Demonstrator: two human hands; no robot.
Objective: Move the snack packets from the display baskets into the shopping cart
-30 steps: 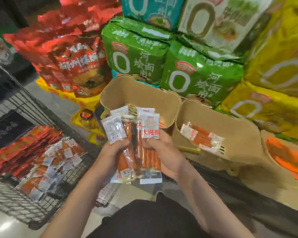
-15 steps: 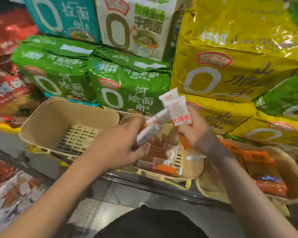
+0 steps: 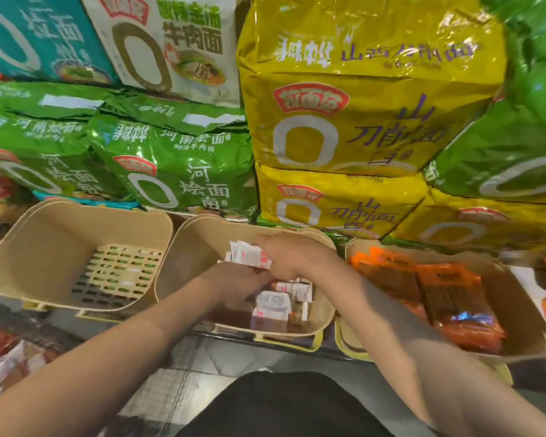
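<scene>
**Desk:** What have the hands got?

**Me:** My right hand [image 3: 292, 257] is over the far half of the middle basket [image 3: 188, 247], fingers curled round a fan of white-ended snack packets [image 3: 249, 255]. The bundle sticks out to the left of the fist, above the basket floor. My left hand [image 3: 234, 283] is down inside the same basket, just beside the right, knuckles up. Its fingertips are buried among the loose packets [image 3: 275, 307], so I cannot tell whether it grips one or only rests there.

**Desk:** Where are the rest of the snacks?

**Me:** The loose packets lie heaped toward the near right corner of the middle basket, white labels up, reddish sticks showing under them. The left basket [image 3: 60, 234] shows only its slotted floor. The right basket [image 3: 517, 294] holds orange packets [image 3: 448, 298] laid flat in a stack, filling most of it.

**Desk:** And the cart?

**Me:** Only a blurred patch of red and white packets [image 3: 10, 361] shows at the lower left edge of the view; I can't make out the cart's wire there.

**Desk:** Behind the baskets?

**Me:** Big noodle bags stacked against the far rims: green bags [image 3: 177, 165] behind the left and middle baskets, yellow bags [image 3: 360, 121] behind the middle and right ones.
</scene>
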